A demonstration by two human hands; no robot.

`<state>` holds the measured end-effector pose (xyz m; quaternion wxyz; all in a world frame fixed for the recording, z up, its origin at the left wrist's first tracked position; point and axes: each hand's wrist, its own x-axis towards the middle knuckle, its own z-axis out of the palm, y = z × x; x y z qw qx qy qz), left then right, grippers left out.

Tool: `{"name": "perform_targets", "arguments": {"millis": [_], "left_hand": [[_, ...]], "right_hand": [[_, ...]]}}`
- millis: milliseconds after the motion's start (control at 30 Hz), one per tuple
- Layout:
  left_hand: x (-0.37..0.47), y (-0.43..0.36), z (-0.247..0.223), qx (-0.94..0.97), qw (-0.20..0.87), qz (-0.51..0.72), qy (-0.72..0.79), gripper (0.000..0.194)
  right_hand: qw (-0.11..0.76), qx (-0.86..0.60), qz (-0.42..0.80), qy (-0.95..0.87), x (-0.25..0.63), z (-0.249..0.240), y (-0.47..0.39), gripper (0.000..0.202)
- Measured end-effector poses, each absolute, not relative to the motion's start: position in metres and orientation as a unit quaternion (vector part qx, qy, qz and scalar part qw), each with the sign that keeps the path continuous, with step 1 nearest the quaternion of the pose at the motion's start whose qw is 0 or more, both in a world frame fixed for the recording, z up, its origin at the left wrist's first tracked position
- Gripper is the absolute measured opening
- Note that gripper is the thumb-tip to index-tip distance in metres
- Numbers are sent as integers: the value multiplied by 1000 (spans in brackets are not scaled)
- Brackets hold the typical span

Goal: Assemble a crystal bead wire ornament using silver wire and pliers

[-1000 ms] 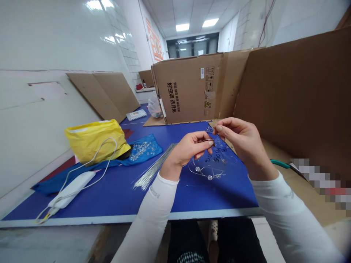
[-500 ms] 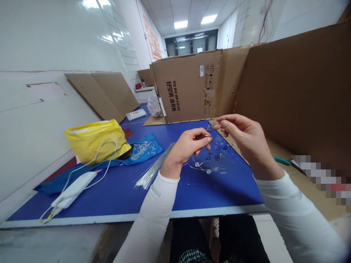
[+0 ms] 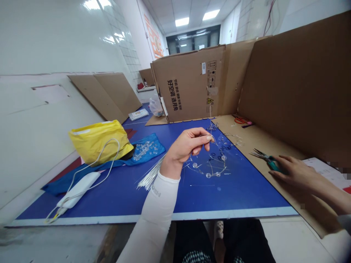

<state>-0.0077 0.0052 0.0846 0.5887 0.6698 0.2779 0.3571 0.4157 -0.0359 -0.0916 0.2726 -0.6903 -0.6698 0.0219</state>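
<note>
Behind, standing upright: a brown cardboard carton [image 3: 192, 91], printed sideways in black with 好空调 选月兔. Then, pinched between thumb and fingertips of the left hand [image 3: 189, 144]: thin silver wire, apparently part of a clear-beaded wire loop [image 3: 218, 174], over the blue tabletop [image 3: 233, 193]. Farther right, under the right hand [image 3: 294, 171]: teal-handled metal pliers [image 3: 271, 161]; cannot tell whether gripped. Seemingly taking up the pliers; calls for closing round both handles, loop held steady.
</note>
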Motion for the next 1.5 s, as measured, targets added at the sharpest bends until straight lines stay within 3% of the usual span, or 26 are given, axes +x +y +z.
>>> {"name": "perform_targets", "arguments": {"millis": [200, 333, 533, 767, 1033, 1333, 1500], "left_hand": [[-8, 2, 85, 663, 605, 350, 267, 19], [-8, 1, 84, 659, 610, 350, 268, 21], [-8, 2, 84, 653, 623, 347, 254, 22], [-4, 1, 82, 662, 613, 347, 256, 24], [2, -2, 79, 691, 579, 347, 257, 29], [1, -4, 80, 719, 545, 341, 264, 27], [0, -7, 82, 731, 529, 339, 266, 25]], "right_hand": [[232, -712, 18, -662, 417, -94, -26, 43], [213, -725, 39, -654, 406, -83, -24, 32], [292, -727, 98, -614, 372, -50, -36, 17], [351, -611, 152, -693, 318, -9, -77, 49], [359, -482, -11, -799, 261, 43, -110, 39], [306, -438, -190, -824, 263, 41, -108, 39], [307, -428, -227, -819, 260, 44, -108, 35]]}}
